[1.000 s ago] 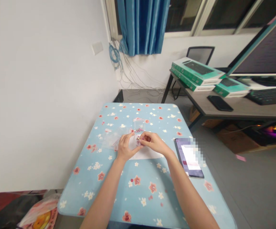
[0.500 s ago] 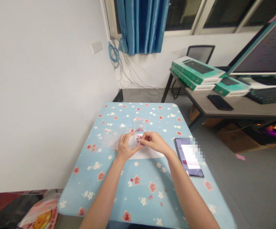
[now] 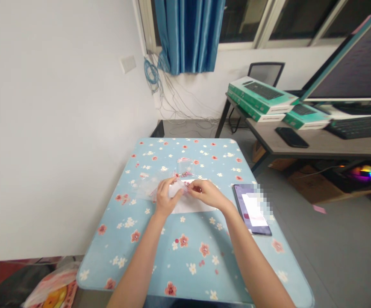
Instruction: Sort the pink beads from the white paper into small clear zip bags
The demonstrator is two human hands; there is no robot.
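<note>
My left hand (image 3: 167, 197) is closed on a small clear plastic bag (image 3: 179, 185), its thumb and fingers at the bag's sides. Beside the bag's right edge, my right hand (image 3: 208, 194) is pinched together; what sits between its fingertips is too small to make out. Both hands are over a white sheet of paper (image 3: 193, 207) on the table. Small dark red pieces (image 3: 188, 183) show just behind the right fingertips. Behind them lies another clear bag (image 3: 185, 166) with small reddish pieces near its front edge. More clear plastic (image 3: 145, 186) spreads left of my left hand.
The table (image 3: 121, 252) has a blue flowered cover. A phone (image 3: 252, 209) with a lit screen lies right of my right forearm. On the desk (image 3: 326, 147) at right are green keyboard boxes (image 3: 262, 96), a black phone (image 3: 292, 137) and a monitor (image 3: 355, 64). A wall stands at left.
My left thumb has drawn back a little to the left from the right fingertips. The right hand stays nearly in place, and the view has shifted slightly.
</note>
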